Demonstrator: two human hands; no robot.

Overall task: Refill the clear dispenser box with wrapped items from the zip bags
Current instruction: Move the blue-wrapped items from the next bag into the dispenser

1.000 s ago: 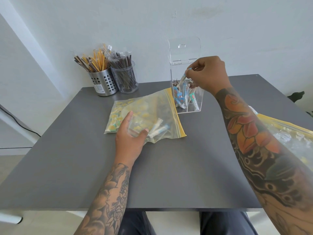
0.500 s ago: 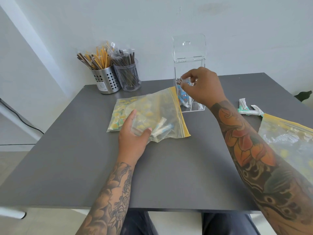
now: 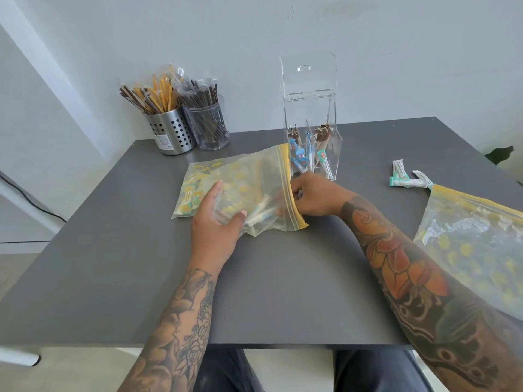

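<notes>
Left hand (image 3: pixel 216 226) pins the clear yellow-zip bag (image 3: pixel 240 188), fingers flat; right hand (image 3: pixel 314 198) reaches inside, fingers blurred, grip unreadable.

Both forearms are bare and covered with tattoos: dark floral linework above the left hand (image 3: pixel 216 230), orange-red blossoms with dark scrollwork above the right hand (image 3: pixel 315 198). Dark trousers (image 3: pixel 226 372) are worn.

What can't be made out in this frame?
- Right hand fingertips: head view, blurred inside the zip bag mouth; any grip unclear.
- Second zip bag: cut off by the right edge.
- Print on the loose packets: too small.
- Dispenser box base: partly behind the bag's yellow strip.
</notes>
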